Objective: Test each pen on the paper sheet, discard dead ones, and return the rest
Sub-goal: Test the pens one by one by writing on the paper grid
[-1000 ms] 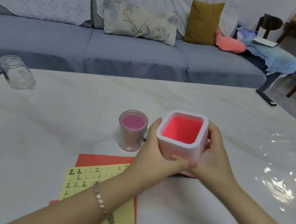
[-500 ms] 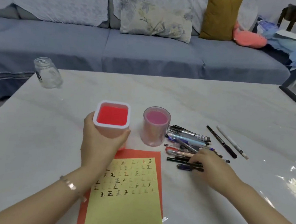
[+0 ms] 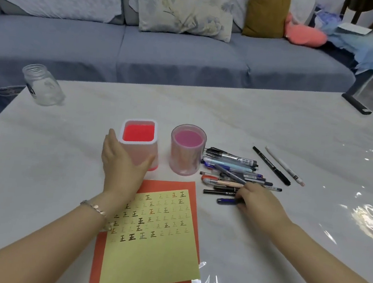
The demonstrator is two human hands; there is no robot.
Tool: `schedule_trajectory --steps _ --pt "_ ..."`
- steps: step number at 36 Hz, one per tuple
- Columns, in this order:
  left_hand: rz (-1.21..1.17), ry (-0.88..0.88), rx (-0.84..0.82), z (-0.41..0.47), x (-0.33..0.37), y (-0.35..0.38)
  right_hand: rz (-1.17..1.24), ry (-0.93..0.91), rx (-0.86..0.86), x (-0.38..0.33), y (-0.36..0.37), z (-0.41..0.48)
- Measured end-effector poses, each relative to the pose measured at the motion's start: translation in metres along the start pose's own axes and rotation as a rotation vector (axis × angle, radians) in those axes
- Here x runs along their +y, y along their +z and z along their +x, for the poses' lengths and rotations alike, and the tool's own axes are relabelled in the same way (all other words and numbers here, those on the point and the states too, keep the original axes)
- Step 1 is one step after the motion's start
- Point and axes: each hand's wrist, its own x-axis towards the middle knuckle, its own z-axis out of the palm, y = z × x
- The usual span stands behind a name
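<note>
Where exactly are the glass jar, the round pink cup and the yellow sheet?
Glass jar (image 3: 42,87), head view, on its clear side wall.
Round pink cup (image 3: 185,158), head view, on its front wall.
Yellow sheet (image 3: 152,264), head view, on the blank lower part.
</note>
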Motion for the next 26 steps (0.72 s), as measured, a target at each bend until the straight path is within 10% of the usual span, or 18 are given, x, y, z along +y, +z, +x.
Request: schedule_trajectory --steps 7,11,17,26 --pt "-0.134 0.352 -0.175 -0.049 0.026 -0.011 0.285 -0.065 0.107 -0.012 -0.013 -0.014" --pt "-0.541 0.073 -0.559 -0.072 0.057 -0.013 0.714 -0.119 0.268 -0.038 -0.047 -0.031" --pt "-0.86 0.058 -0.387 -0.084 0.073 -0.019 0.838 -0.208 0.434 -0.069 -0.074 -0.051" --pt "-0.655 0.364 -0.524 -0.076 0.053 -0.029 1.354 -0.178 0.076 -0.1 -0.087 -0.045"
